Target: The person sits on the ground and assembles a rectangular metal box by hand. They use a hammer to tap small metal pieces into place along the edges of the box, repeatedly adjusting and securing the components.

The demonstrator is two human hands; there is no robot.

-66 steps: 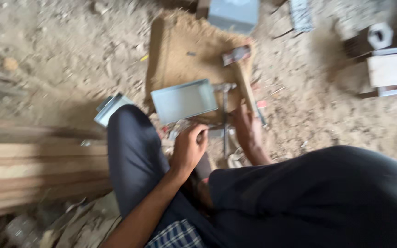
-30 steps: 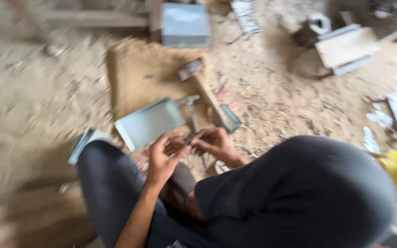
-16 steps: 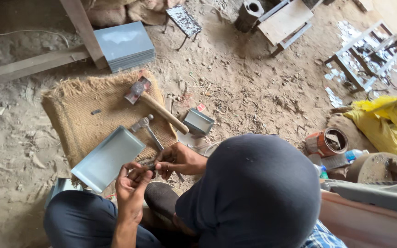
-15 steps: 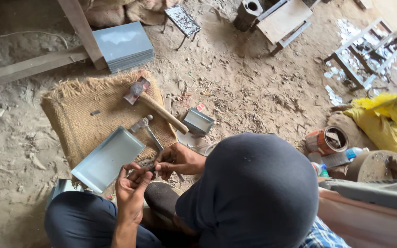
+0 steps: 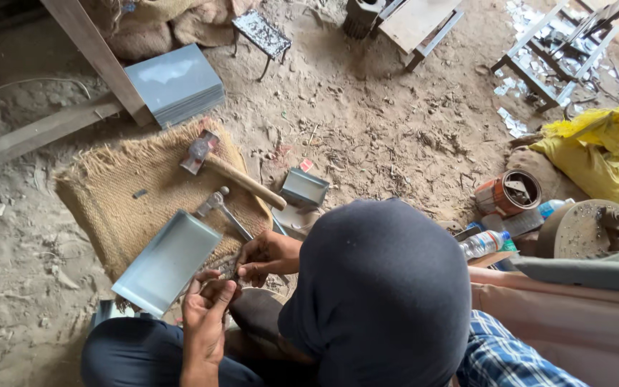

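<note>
Meanwhile both hands, left hand (image 5: pixel 205 315) and right hand (image 5: pixel 266 256), pinch a small metal piece (image 5: pixel 228 269), the hammer (image 5: pixel 234 175) idle at eleven o'clock, shaping seemingly unfinished.

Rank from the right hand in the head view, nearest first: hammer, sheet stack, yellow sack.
From the right hand:
1. Hammer, just beyond it on the burlap mat.
2. Sheet stack, far left, against the plank.
3. Yellow sack, far right edge.

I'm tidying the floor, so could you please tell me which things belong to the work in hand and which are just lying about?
In use: left hand, right hand, small metal piece, metal tray.

Lying about: hammer, stack of metal sheets, small metal box, yellow sack, plastic bottle.
</note>
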